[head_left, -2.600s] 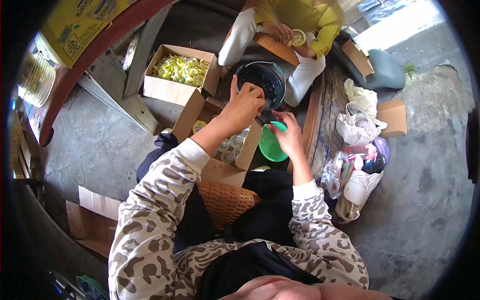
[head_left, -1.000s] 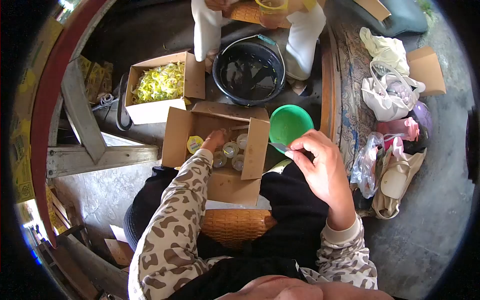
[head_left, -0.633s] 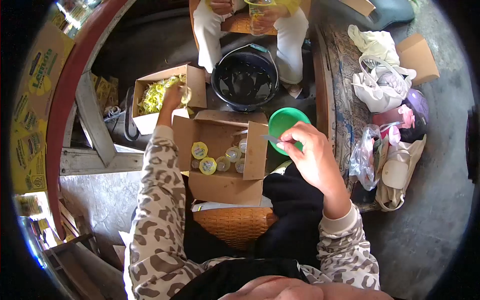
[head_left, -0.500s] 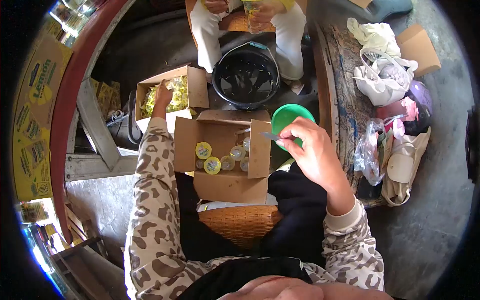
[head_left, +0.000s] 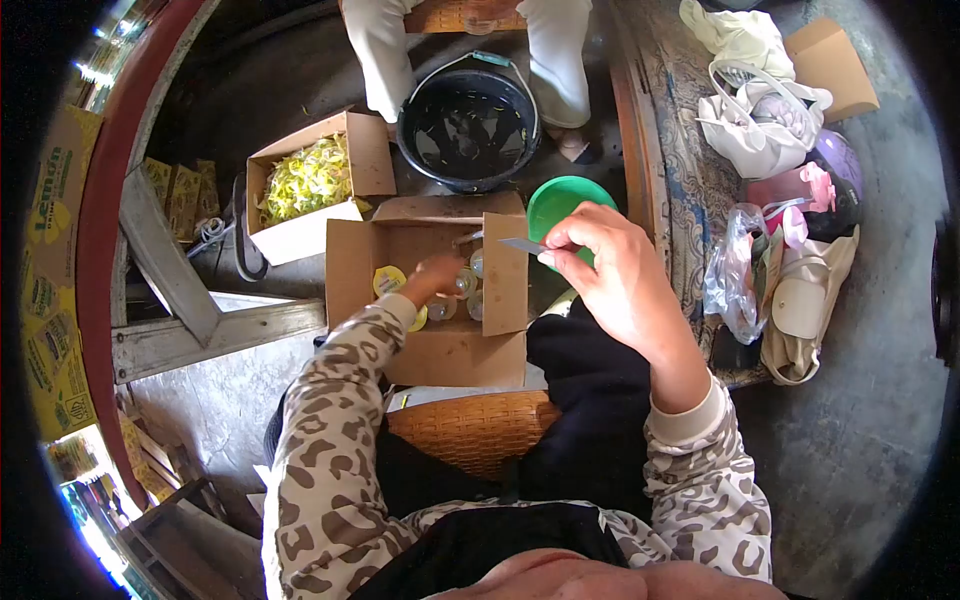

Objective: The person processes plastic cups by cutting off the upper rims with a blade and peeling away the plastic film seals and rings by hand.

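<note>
My left hand (head_left: 436, 277) reaches into an open cardboard box (head_left: 455, 365), its fingers closed at the edge of a clear plastic cup (head_left: 466, 283). More small clear cups (head_left: 441, 310) lie around it, along with a yellow-lidded cup (head_left: 388, 281); my wrist partly covers another yellow lid. Between thumb and fingers of my right hand (head_left: 610, 265) is a thin, flat metal blade (head_left: 522, 245), its tip toward the box's right flap. A green bowl (head_left: 570, 192) sits just beyond that hand.
A second carton (head_left: 375, 160) holds yellow-green wrapper scraps (head_left: 308, 180). Ahead stands a black bucket (head_left: 470, 130) of dark liquid, between another person's legs (head_left: 560, 60). Bags (head_left: 765, 150) lie on the bench at right. A wooden frame (head_left: 215, 335) stands at left.
My left hand has come back from the carton of yellow scraps to the cups in the nearer box. My right hand still holds the blade. The view has shifted slightly.
</note>
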The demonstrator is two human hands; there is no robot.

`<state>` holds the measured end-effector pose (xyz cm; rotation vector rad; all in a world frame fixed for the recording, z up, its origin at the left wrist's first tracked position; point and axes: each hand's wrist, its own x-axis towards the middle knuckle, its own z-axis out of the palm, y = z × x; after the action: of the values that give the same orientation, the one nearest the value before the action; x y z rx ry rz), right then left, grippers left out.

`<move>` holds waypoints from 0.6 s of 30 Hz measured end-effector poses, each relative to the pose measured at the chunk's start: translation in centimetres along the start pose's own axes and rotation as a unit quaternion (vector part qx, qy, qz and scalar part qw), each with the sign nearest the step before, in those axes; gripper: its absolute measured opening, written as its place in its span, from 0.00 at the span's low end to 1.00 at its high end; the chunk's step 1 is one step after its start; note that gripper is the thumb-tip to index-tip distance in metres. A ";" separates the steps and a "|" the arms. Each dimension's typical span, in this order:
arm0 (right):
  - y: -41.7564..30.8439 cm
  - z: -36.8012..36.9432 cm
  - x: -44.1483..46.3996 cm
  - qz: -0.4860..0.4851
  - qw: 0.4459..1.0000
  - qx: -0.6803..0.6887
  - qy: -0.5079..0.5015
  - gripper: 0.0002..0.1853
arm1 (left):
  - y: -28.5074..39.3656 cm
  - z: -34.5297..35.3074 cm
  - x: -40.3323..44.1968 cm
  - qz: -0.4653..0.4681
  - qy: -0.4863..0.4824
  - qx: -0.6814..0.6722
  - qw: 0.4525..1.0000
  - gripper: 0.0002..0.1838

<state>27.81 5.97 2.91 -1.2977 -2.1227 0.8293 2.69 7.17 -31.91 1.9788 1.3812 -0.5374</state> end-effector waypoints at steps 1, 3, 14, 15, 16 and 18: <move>0.0 0.0 0.0 -0.002 1.000 -0.001 0.000 0.04 | 0.9 1.4 -0.3 -0.017 0.026 -0.035 0.999 0.33; 0.1 0.2 0.0 -0.007 1.000 0.008 0.001 0.04 | 1.8 3.5 -0.6 -0.013 0.030 -0.036 0.999 0.32; -0.3 0.9 -0.2 -0.046 0.998 -0.007 0.028 0.03 | -4.0 2.8 1.1 -0.063 0.095 -0.089 0.989 0.16; -0.4 0.9 -0.4 -0.045 0.998 -0.007 0.032 0.03 | -4.0 3.1 1.1 -0.057 0.112 -0.094 0.988 0.17; -0.4 0.9 -0.6 -0.044 0.999 -0.001 0.031 0.03 | -4.0 3.6 1.1 -0.052 0.129 -0.100 0.985 0.18; -0.6 1.1 -0.9 -0.042 0.999 0.006 0.029 0.03 | -3.0 4.9 1.1 -0.055 0.135 -0.098 0.984 0.17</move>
<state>27.12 4.67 2.49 -1.2028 -2.1091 0.7593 0.44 5.07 -36.91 1.8733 1.6481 -0.1742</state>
